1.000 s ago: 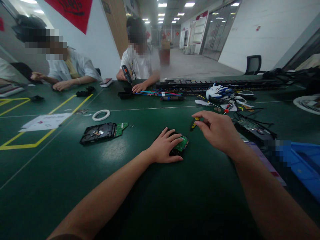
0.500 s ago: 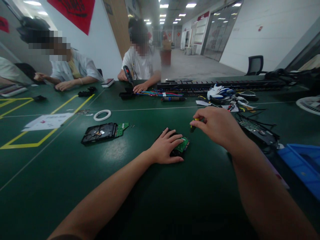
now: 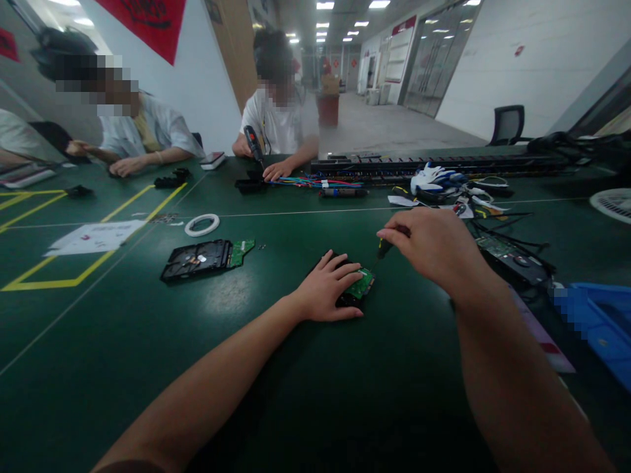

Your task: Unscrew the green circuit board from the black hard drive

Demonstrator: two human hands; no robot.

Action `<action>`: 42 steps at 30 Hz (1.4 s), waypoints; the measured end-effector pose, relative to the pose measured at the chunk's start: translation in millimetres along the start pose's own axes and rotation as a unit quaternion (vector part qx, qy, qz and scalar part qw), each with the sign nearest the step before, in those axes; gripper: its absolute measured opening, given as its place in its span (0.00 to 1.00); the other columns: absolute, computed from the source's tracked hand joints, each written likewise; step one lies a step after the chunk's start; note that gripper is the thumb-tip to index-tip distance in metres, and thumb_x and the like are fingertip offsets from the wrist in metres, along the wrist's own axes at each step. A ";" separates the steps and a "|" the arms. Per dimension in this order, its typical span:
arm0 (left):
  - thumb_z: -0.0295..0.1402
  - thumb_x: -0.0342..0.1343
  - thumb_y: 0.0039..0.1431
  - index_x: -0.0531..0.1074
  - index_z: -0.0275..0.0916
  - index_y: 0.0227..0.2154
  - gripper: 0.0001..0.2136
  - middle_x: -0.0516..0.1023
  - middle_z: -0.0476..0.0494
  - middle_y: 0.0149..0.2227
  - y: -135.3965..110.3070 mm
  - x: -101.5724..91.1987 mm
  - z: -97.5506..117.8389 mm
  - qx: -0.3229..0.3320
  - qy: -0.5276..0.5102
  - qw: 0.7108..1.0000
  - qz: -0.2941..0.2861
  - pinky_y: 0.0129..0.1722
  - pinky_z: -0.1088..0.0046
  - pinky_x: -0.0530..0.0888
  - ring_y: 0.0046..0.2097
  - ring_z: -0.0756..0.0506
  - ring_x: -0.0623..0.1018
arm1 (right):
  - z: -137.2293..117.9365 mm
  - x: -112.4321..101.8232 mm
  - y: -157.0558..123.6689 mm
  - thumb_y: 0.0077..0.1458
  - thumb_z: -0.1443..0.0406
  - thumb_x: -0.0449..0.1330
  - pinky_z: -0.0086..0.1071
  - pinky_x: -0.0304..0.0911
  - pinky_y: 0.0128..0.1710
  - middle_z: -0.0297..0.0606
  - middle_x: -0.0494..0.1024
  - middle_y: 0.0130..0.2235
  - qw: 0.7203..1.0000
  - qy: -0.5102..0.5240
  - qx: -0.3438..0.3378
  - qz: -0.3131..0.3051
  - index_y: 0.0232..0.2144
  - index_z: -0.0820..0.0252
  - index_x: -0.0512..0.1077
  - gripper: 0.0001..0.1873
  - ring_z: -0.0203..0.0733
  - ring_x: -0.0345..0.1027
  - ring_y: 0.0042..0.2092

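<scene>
The left hand [image 3: 328,289], fingers spread, rests on a hard drive [image 3: 350,300] on the worktop [image 3: 300,387]; the right hand [image 3: 434,244] pinches a screwdriver [image 3: 383,247] near its circuit board [image 3: 363,282]. Leftward lies a second hard drive [image 3: 197,261]; beyond it, a white tape roll [image 3: 188,228].

1 white ring [image 3: 200,233] lies near some white paper [image 3: 96,239].

Broad green tabletop [image 3: 305,381]: smooth, semi-gloss, pale sheen. Small green circuit board [image 3: 361,284] at centre: smooth, metallic-looking contacts [image 3: 371,288] along its end. Oblong black hard drive [image 3: 190,260] at left: metal or plastic, can't tell. Flat white paper sheet [image 3: 93,238]: matt. Rumpled blue-and-white gloves [image 3: 432,179]: cloth. Angular blue bin [image 3: 604,345]: smooth plastic.
</scene>
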State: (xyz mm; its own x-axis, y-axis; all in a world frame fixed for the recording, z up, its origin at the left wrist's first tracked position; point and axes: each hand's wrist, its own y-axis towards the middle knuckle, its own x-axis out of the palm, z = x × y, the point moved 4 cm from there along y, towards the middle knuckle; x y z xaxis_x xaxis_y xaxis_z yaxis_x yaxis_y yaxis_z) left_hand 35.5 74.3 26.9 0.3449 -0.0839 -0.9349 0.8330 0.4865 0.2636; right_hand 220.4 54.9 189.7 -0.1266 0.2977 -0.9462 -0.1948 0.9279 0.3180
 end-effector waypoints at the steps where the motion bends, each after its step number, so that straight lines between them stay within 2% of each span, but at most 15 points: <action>1: 0.66 0.54 0.60 0.63 0.44 0.69 0.42 0.65 0.40 0.71 0.1 -0.2 0.0 0.000 0.000 1.000 0.000 0.74 0.36 0.45 0.74 0.26 0.58 | 0.0 -0.8 -0.4 0.67 0.58 0.61 0.39 0.62 0.42 0.40 0.86 0.39 1.000 0.001 0.001 -0.001 0.37 0.53 0.84 0.13 0.49 0.78 0.44; 9: 0.66 0.53 0.61 0.63 0.43 0.70 0.42 0.64 0.40 0.72 -0.2 -0.6 0.5 -0.001 0.008 1.000 -0.006 0.74 0.37 0.44 0.74 0.27 0.57 | -3.2 -4.0 -4.0 0.65 0.61 0.62 0.38 0.61 0.38 0.40 0.85 0.38 0.999 0.018 0.028 -0.019 0.36 0.55 0.83 0.10 0.47 0.76 0.39; 17: 0.66 0.54 0.60 0.63 0.43 0.70 0.42 0.65 0.39 0.72 -0.4 -0.5 0.1 0.000 0.001 1.000 -0.002 0.74 0.36 0.45 0.74 0.26 0.57 | 2.6 -2.4 -6.4 0.63 0.61 0.66 0.37 0.64 0.39 0.40 0.85 0.37 0.997 0.039 0.061 -0.001 0.36 0.57 0.80 0.06 0.47 0.78 0.39; 23: 0.66 0.54 0.61 0.63 0.43 0.69 0.42 0.64 0.39 0.72 -0.6 -0.6 0.3 0.000 0.007 1.000 -0.005 0.74 0.36 0.45 0.74 0.27 0.58 | 1.8 -2.6 -7.6 0.62 0.62 0.66 0.37 0.64 0.38 0.39 0.85 0.35 0.998 0.059 0.029 -0.003 0.34 0.56 0.80 0.06 0.46 0.77 0.37; 33: 0.63 0.58 0.59 0.67 0.42 0.66 0.39 0.67 0.37 0.70 4.3 -3.9 4.1 -0.011 0.014 1.000 -0.015 0.74 0.36 0.46 0.72 0.26 0.60 | 6.0 -3.4 -5.0 0.61 0.64 0.67 0.37 0.62 0.37 0.39 0.85 0.35 0.997 0.073 0.002 -0.015 0.36 0.57 0.81 0.04 0.46 0.77 0.38; 38: 0.59 0.61 0.57 0.67 0.40 0.64 0.38 0.68 0.34 0.68 6.0 -4.5 8.0 -0.023 0.017 0.999 -0.015 0.73 0.34 0.47 0.71 0.24 0.61 | 3.7 -5.5 -6.1 0.62 0.63 0.66 0.37 0.61 0.36 0.41 0.85 0.36 0.999 0.050 0.013 -0.012 0.36 0.58 0.81 0.05 0.47 0.77 0.38; 42: 0.58 0.61 0.58 0.65 0.41 0.66 0.39 0.67 0.35 0.69 3.3 -4.8 8.3 -0.024 0.001 1.000 -0.010 0.73 0.33 0.46 0.72 0.24 0.60 | -0.8 -5.3 -7.4 0.66 0.59 0.63 0.38 0.58 0.35 0.43 0.84 0.36 0.999 -0.002 0.031 -0.008 0.36 0.58 0.80 0.11 0.49 0.76 0.37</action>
State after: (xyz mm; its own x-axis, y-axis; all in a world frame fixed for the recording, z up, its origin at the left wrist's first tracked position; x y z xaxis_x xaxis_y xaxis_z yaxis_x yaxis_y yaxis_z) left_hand 40.2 69.1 34.3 0.3270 -0.0934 -0.9404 0.8181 0.5261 0.2322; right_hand 221.7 46.3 192.4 -0.1201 0.2843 -0.9512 -0.1360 0.9444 0.2994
